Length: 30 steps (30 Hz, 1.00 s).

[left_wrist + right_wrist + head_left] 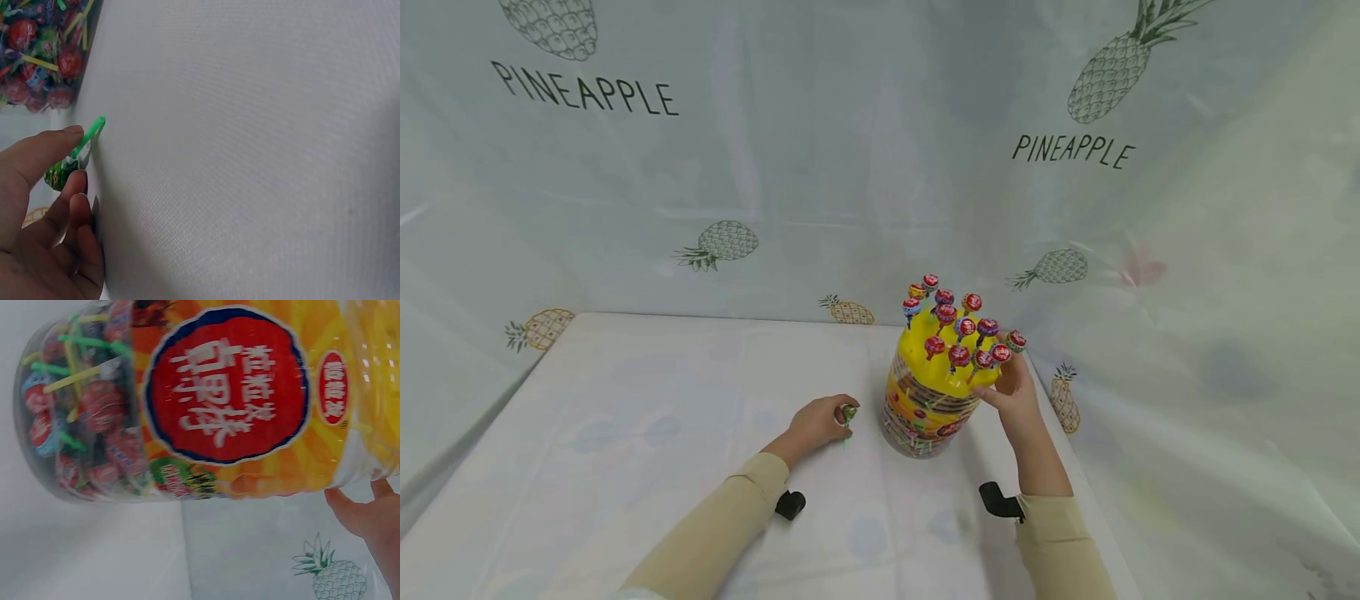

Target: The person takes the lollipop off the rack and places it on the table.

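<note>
My left hand (818,427) pinches a green-wrapped lollipop (57,175) between thumb and fingers, low over the white tabletop. Its bright green stick (92,134) sticks out past the thumb, towards the tabletop. To the right stands a large clear plastic lollipop jar (156,481) with an orange-yellow label. Many red-topped lollipops (958,357) stand up from its yellow lid (917,346). My right hand (1017,400) holds the jar's upper right side, thumb on the front near the lid. Its other fingers go behind the jar and are partly hidden.
A white cloth with pale dots covers the table (700,400). Behind and to the right hangs a pale curtain (850,167) printed with pineapples. More wrapped lollipops (103,406) fill the bottom of the jar. A black wrist device (1000,502) sits by the right sleeve.
</note>
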Available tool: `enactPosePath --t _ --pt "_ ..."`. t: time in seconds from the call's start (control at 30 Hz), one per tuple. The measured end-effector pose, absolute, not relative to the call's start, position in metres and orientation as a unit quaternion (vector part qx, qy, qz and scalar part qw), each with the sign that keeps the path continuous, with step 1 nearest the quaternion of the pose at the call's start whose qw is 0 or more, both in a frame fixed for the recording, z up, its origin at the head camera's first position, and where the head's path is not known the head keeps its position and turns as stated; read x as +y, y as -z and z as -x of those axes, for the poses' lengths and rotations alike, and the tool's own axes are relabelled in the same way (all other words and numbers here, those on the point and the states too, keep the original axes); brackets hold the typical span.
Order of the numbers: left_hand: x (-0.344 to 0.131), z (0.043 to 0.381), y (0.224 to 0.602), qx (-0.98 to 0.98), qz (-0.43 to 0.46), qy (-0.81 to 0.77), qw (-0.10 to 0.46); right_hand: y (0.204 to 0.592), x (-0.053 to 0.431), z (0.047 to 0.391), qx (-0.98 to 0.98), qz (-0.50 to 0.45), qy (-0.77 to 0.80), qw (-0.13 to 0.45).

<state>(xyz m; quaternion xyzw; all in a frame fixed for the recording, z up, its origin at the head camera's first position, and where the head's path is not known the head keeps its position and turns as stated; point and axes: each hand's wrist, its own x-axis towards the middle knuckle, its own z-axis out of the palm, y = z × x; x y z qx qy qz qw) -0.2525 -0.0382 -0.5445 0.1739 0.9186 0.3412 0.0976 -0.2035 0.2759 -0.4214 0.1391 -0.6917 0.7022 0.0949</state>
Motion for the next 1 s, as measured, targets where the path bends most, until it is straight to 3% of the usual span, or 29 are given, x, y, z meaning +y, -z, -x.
enactPosePath --t 0.5,0.8,1.0 --pt "-0.043 0.26 0.542 0.927 -0.169 -0.324 0.085 0.416 0.286 0.22 -0.635 -0.208 -0.743 0.035" --pt "-0.049 0.277 0.493 0.903 -0.153 -0.396 0.06 0.424 0.281 0.222 -0.595 -0.23 -0.769 0.038" --pt "-0.041 0.271 0.461 0.875 -0.185 -0.445 0.041 0.43 0.28 0.22 -0.587 -0.184 -0.787 0.047"
